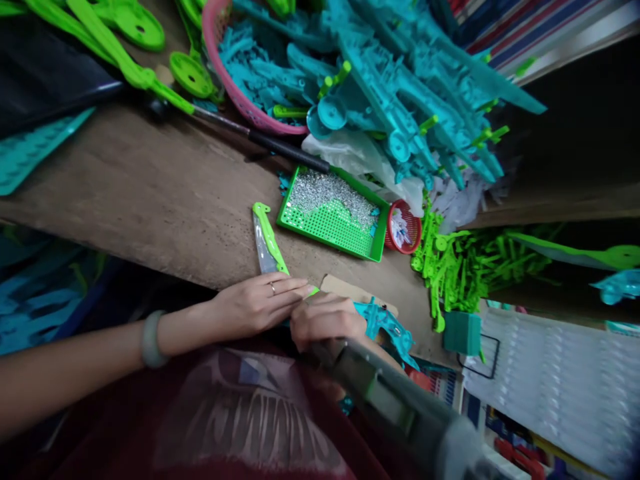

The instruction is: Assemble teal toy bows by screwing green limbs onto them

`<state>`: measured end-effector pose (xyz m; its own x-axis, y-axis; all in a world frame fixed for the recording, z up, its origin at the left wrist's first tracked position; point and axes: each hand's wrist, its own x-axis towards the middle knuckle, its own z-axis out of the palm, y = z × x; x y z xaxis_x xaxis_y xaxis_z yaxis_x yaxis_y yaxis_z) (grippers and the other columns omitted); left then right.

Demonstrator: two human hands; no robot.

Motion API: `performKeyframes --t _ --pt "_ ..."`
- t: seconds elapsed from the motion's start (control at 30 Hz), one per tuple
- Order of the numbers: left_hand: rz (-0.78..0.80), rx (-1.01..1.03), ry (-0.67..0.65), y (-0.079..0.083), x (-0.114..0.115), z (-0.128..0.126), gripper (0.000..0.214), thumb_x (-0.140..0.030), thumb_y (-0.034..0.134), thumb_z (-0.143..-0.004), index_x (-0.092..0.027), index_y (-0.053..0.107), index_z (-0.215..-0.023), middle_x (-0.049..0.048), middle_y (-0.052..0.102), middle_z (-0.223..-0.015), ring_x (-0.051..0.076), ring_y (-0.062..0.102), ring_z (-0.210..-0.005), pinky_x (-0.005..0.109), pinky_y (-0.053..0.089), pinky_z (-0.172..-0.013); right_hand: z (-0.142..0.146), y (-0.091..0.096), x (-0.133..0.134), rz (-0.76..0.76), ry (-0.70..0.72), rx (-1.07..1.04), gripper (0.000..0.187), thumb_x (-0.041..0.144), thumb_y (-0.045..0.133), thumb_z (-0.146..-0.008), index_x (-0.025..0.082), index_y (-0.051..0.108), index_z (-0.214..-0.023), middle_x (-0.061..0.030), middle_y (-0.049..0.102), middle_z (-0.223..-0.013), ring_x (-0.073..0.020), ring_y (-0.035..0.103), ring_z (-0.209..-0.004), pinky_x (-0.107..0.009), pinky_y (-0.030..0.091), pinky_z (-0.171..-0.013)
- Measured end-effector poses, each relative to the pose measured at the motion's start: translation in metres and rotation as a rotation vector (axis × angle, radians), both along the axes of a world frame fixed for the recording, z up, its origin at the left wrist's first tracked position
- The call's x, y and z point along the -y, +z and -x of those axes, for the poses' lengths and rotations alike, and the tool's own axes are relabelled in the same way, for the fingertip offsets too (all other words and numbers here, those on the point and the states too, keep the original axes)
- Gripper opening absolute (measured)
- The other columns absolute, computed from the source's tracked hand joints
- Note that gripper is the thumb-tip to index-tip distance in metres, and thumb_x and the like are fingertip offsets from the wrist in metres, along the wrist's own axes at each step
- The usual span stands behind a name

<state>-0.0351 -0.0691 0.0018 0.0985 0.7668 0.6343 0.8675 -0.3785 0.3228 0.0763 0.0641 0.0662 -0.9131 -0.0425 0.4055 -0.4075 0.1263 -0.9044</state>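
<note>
Left hand [255, 305]: thin ring [273, 288] on one finger, pale grey-green bangle [151, 339] at wrist, no sleeve. Right hand [325, 323]: grey sleeve [400, 407], greenish patch. Dark red garment [240, 413], pale print.

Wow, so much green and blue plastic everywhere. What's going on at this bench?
A person sits at a wooden bench, working on a green plastic piece lying near its edge. The left hand presses flat on the piece's near end. The right hand is curled beside it, apparently gripping a grey tool. A blue plastic part lies just past that hand. Behind are a green tray of small silver bits and a small red basket.
</note>
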Motion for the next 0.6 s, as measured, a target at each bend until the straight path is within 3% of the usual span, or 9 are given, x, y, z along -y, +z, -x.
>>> performKeyframes --t 0.07,0.17,0.27,0.33,0.43,0.53,0.6 --pt "0.0 0.041 -0.022 0.0 0.002 0.007 0.037 -0.01 0.043 -0.101 -0.011 0.059 -0.135 0.0129 0.069 -0.133 0.023 0.06 -0.131 0.04 0.048 -0.112 -0.004 0.019 -0.007 0.017 -0.155 0.064 0.034 0.059 0.06 -0.09 0.031 0.053 -0.108 0.0112 0.054 -0.052 -0.012 0.058 -0.04 -0.025 0.055 -0.046" --pt "0.034 0.044 -0.066 0.008 0.017 0.029 0.043 -0.012 0.041 -0.102 -0.016 0.053 -0.144 0.0114 0.065 -0.14 0.022 0.059 -0.133 0.038 0.045 -0.114 -0.021 0.061 -0.039 0.003 -0.613 -0.007 0.042 0.066 0.051 -0.09 0.034 0.049 -0.119 0.0106 0.045 -0.054 -0.013 0.05 -0.037 -0.027 0.048 -0.039" --pt "0.121 -0.09 -0.039 0.029 0.034 0.051 0.049 -0.038 0.046 -0.104 -0.019 0.049 -0.149 0.0105 0.056 -0.15 0.029 0.054 -0.137 0.047 0.036 -0.12 -0.055 0.086 -0.091 -0.062 -1.022 -0.065 0.034 0.058 0.051 -0.089 0.033 0.053 -0.112 0.0085 0.042 -0.06 -0.0119 0.047 -0.041 -0.027 0.047 -0.043" --pt "0.143 -0.155 0.019 0.045 0.034 0.05 0.058 -0.049 0.047 -0.101 -0.014 0.05 -0.147 0.0149 0.053 -0.152 0.036 0.053 -0.137 0.054 0.035 -0.118 -0.081 0.08 -0.129 -0.042 -1.223 -0.049 0.032 0.048 0.057 -0.086 0.028 0.054 -0.111 0.0088 0.044 -0.061 -0.0111 0.049 -0.043 -0.025 0.047 -0.046" --pt "0.129 -0.182 0.076 0.056 0.01 0.013 0.052 -0.043 0.05 -0.101 -0.008 0.055 -0.139 0.0209 0.056 -0.147 0.038 0.057 -0.132 0.054 0.045 -0.107 -0.113 0.051 -0.172 -0.023 -1.47 0.021 0.04 0.048 0.061 -0.082 0.023 0.053 -0.112 0.0095 0.047 -0.062 -0.0114 0.052 -0.046 -0.025 0.047 -0.05" --pt "0.183 -0.219 0.021 0.043 -0.032 -0.032 0.052 -0.04 0.05 -0.101 -0.008 0.053 -0.141 0.0236 0.058 -0.144 0.039 0.058 -0.129 0.054 0.05 -0.101 -0.146 0.028 -0.183 -0.163 -1.52 0.085 0.051 0.051 0.07 -0.076 0.021 0.053 -0.114 0.0025 0.06 -0.082 -0.0146 0.064 -0.07 -0.029 0.053 -0.065" --pt "0.214 -0.237 -0.041 0.029 -0.051 -0.047 0.047 -0.038 0.049 -0.101 -0.009 0.056 -0.138 0.0228 0.064 -0.134 0.037 0.065 -0.119 0.052 0.054 -0.094 -0.181 0.023 -0.169 -0.329 -1.504 0.124 0.054 0.045 0.074 -0.075 0.021 0.054 -0.119 -0.0043 0.063 -0.103 -0.0173 0.065 -0.091 -0.033 0.055 -0.08"
